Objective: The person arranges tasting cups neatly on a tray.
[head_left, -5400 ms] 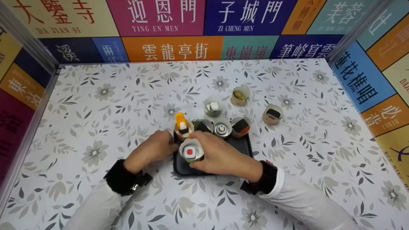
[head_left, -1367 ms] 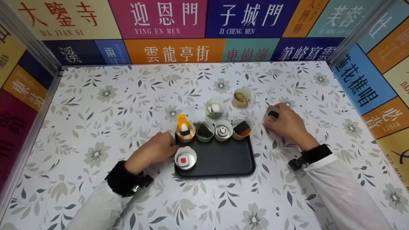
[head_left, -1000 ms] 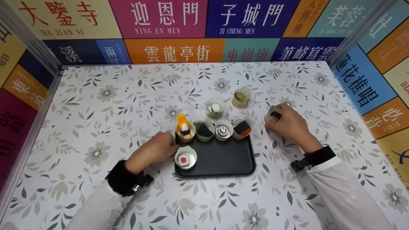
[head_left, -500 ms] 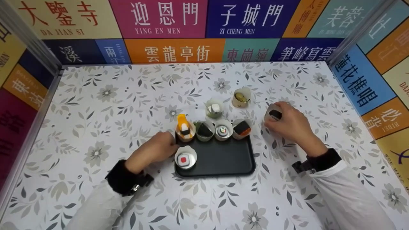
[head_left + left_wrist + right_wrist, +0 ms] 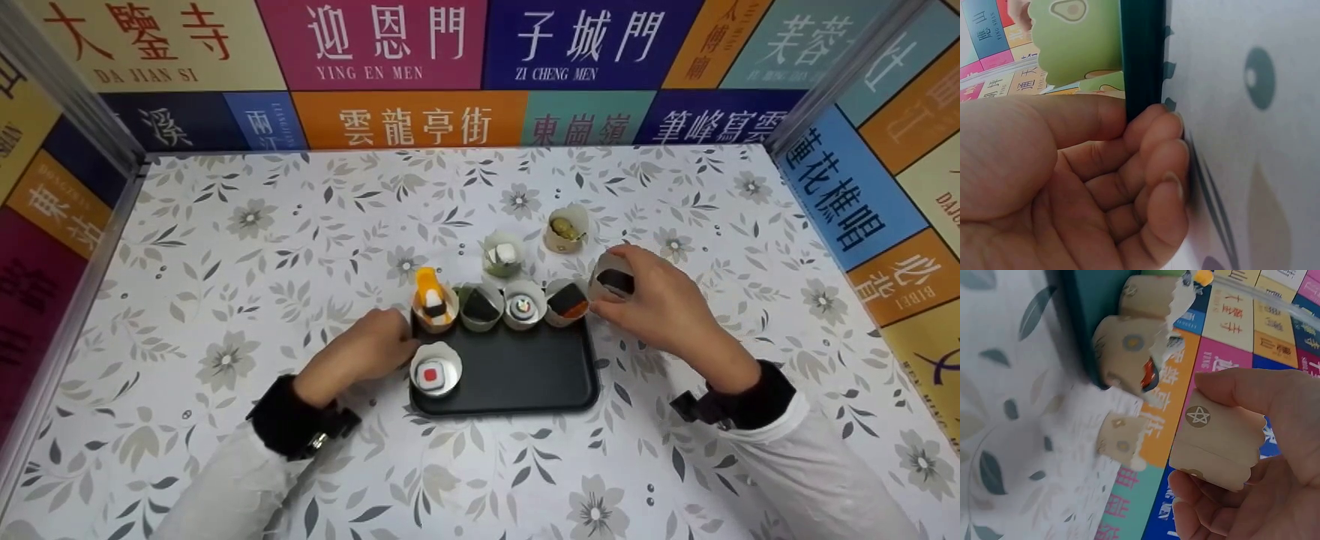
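Observation:
My right hand (image 5: 664, 304) grips a paper baking cup (image 5: 1213, 444) between thumb and fingers, raised beside the tray's back right corner. A dark-topped sushi piece (image 5: 616, 282) sits inside it. At the left rim of the black tray (image 5: 517, 375), my left hand (image 5: 364, 349) pinches the edge between thumb and curled forefinger (image 5: 1145, 126). Along the tray's back edge stand several filled cups, among them one with an orange-topped piece (image 5: 431, 300) and one with a black-and-orange piece (image 5: 568, 301). A cup with a red-centred white roll (image 5: 430, 375) occupies the front left corner.
Behind the tray, a green cup with a white piece (image 5: 502, 255) and a cup with an olive-green piece (image 5: 568, 229) stand on the flowered tabletop (image 5: 247, 300). Colourful panels with large characters (image 5: 405, 116) wall in the back and both sides.
The red-centred roll's cup was set down at the tray's front left. My right hand then took the cup at the right, lifting it leftward toward the tray. My left hand stays at the rim.

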`<action>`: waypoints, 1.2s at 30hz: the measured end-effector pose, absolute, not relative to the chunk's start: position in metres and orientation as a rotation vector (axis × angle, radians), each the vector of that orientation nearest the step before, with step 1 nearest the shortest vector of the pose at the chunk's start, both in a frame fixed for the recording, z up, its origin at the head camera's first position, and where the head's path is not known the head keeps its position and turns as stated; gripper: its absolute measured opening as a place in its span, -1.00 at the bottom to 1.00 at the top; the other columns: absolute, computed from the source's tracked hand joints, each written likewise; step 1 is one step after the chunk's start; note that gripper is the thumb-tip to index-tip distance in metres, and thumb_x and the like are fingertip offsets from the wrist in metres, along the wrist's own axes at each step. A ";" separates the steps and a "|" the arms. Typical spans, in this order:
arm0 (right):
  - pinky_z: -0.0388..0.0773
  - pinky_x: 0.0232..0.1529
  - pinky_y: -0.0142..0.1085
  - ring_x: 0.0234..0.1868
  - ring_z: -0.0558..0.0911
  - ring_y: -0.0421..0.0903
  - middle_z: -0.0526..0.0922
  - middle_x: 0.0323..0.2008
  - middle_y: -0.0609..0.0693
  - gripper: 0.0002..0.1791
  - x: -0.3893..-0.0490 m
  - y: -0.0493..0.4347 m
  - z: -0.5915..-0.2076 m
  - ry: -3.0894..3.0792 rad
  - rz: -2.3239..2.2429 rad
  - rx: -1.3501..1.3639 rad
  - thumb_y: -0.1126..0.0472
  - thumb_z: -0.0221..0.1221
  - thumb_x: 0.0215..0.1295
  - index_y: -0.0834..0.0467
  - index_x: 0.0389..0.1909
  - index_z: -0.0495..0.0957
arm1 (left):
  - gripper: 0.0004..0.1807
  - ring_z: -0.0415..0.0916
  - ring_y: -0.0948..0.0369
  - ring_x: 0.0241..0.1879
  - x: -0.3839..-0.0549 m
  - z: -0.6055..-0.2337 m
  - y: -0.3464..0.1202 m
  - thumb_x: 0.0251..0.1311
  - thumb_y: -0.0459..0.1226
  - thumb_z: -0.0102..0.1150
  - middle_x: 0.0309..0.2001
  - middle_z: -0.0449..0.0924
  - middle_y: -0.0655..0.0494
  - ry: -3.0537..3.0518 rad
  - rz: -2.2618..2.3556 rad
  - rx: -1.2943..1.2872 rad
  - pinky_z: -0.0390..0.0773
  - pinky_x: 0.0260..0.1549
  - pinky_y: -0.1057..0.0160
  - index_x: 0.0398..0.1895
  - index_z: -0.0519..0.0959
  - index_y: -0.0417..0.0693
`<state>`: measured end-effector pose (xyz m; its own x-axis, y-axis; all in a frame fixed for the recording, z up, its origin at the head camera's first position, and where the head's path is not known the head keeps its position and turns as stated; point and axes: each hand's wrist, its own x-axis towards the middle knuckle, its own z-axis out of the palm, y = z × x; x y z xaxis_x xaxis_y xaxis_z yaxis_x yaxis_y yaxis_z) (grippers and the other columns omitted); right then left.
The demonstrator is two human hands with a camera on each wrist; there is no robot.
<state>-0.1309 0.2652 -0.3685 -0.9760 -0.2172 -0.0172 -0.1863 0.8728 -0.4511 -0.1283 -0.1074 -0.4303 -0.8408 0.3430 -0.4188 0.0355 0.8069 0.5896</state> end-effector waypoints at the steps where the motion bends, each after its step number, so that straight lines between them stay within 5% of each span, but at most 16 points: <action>1: 0.47 0.17 0.18 0.22 0.56 0.26 0.56 0.27 0.31 -0.16 -0.129 0.262 -0.368 2.975 -0.705 -0.333 0.06 0.46 0.21 0.30 0.42 0.37 | -0.58 0.36 0.17 -0.58 -0.128 -0.430 -0.107 0.42 -0.21 0.19 -0.62 0.37 0.13 2.471 0.794 0.282 0.33 -0.54 0.23 -0.67 0.46 -0.03; 13: 0.55 0.10 0.06 0.09 0.63 0.13 0.66 0.12 0.16 -0.20 -0.102 0.219 -0.375 3.008 -0.754 -0.612 0.08 0.53 0.07 0.25 0.33 0.48 | -0.60 0.38 0.15 -0.57 -0.130 -0.432 -0.108 0.40 -0.21 0.21 -0.63 0.40 0.13 2.499 0.780 0.316 0.35 -0.51 0.22 -0.67 0.49 -0.03; 36: 0.49 0.30 0.00 0.28 0.58 0.15 0.61 0.25 0.18 -0.25 -0.086 0.162 -0.412 2.820 -0.657 -0.906 0.09 0.49 0.15 0.27 0.33 0.47 | -0.65 0.42 0.13 -0.53 -0.130 -0.430 -0.107 0.41 -0.21 0.19 -0.58 0.46 0.08 2.488 0.753 0.288 0.38 -0.49 0.21 -0.60 0.53 -0.08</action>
